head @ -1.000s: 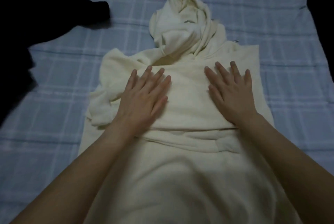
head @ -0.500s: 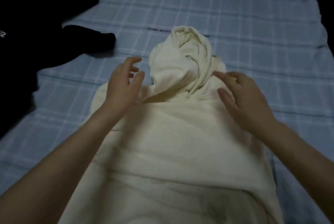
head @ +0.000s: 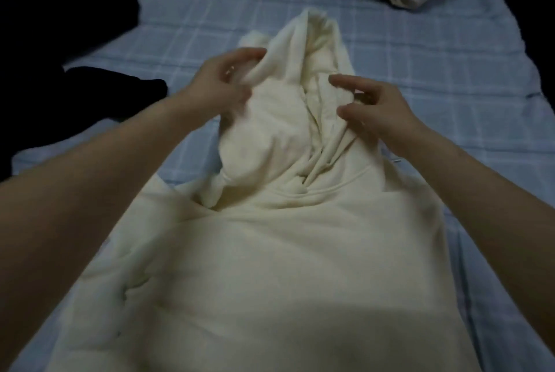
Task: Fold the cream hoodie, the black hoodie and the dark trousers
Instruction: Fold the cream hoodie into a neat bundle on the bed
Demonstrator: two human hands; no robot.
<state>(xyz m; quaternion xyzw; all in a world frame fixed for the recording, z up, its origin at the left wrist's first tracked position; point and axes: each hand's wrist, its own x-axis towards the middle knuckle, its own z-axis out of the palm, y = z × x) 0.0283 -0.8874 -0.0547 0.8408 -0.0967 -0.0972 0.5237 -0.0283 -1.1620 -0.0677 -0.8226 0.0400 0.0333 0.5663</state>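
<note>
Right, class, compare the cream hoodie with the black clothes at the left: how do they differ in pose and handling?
Pose: the cream hoodie lies spread out in the middle; the black clothes lie heaped at the edge. Handling: the left hand grips the cream hoodie's hood; no hand touches the black clothes. Both rest on the checked sheet.

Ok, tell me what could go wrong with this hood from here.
The hood is bunched and creased; folded down like this, it may leave a lump on the cream hoodie. Only the left hand clearly has a grip; the right hand has an unclear hold, so the hood might fold skewed.
</note>
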